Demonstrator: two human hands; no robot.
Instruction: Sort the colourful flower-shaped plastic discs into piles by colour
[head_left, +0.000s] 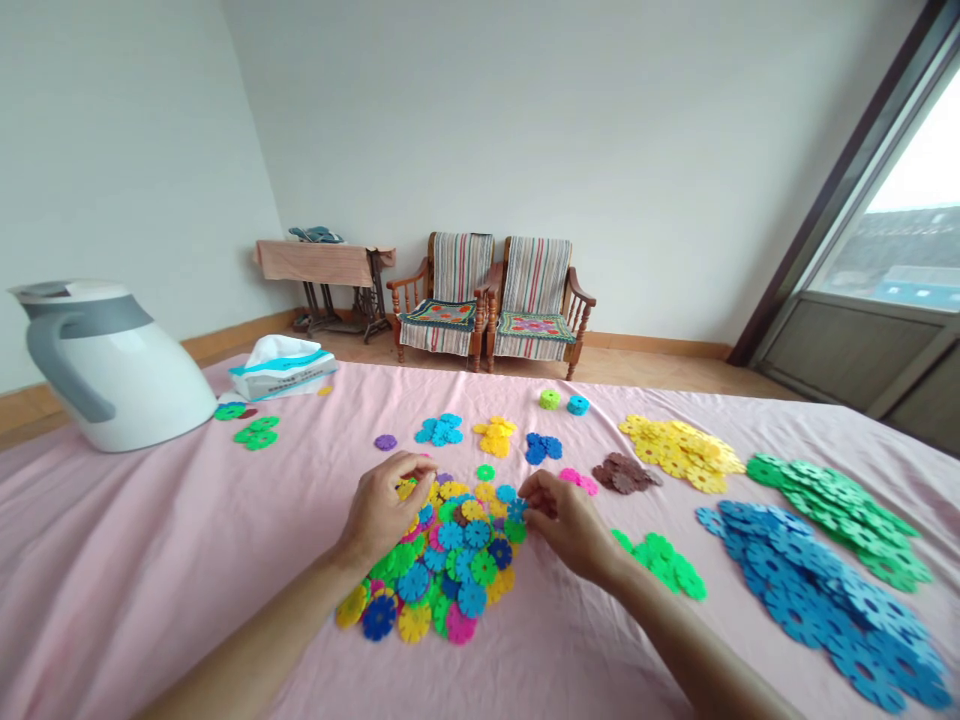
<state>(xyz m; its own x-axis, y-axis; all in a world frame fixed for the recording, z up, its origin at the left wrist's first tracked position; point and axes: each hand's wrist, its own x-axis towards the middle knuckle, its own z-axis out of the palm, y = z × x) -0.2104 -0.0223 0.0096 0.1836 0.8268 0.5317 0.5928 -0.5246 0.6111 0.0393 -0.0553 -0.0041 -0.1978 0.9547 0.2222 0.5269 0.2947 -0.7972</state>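
Observation:
A mixed heap of plastic snowflake discs (450, 565) in several colours lies on the pink cloth (150, 560) in front of me. My left hand (384, 510) rests on the heap's upper left edge, fingers curled in a pinch around a yellow disc (407, 489). My right hand (566, 520) is at the heap's upper right edge, fingertips pinched on a light blue disc (516, 510).
Sorted piles lie to the right: blue (817, 590), green (840, 505), yellow (682, 450), brown (622, 473), a small green one (664, 562). Smaller clusters sit further back. A white kettle (105, 365) and tissue pack (281, 368) stand at left. Two chairs (491, 300) are beyond.

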